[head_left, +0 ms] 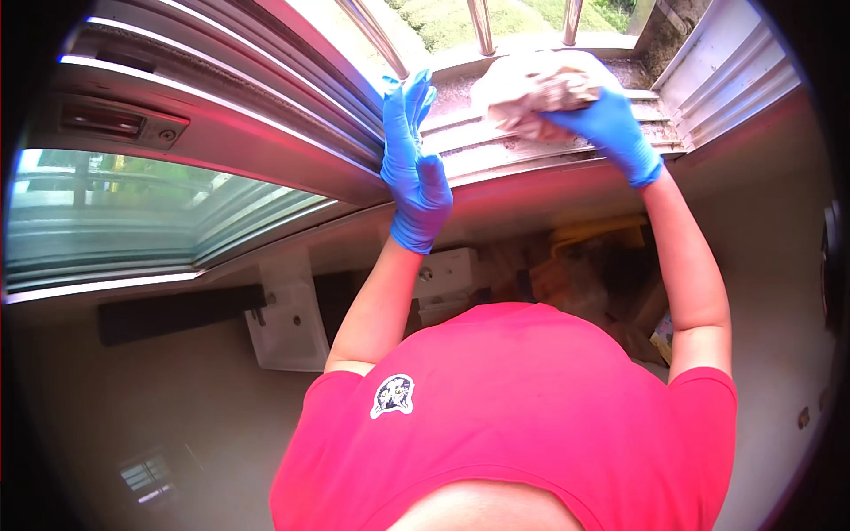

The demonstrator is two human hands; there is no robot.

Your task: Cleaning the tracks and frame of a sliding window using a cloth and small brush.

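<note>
My right hand (607,129), in a blue disposable glove, grips a crumpled, pale, dirt-stained cloth (541,93) over the metal tracks of the window sill (498,146). Dirt shows along the grooves. My left hand (415,159), gloved in blue too, is raised with its palm against or close to the edge of the sliding window frame (265,149); its fingers point up and it holds nothing. Whether that palm touches the frame, I cannot tell.
Metal bars (481,26) stand beyond the sill, with greenery outside. At left is the window's glass pane (133,206) with a recessed latch (119,125) above it. A ribbed side frame (737,86) bounds the opening at right. Below lie a white basin (285,332) and dim, cluttered items.
</note>
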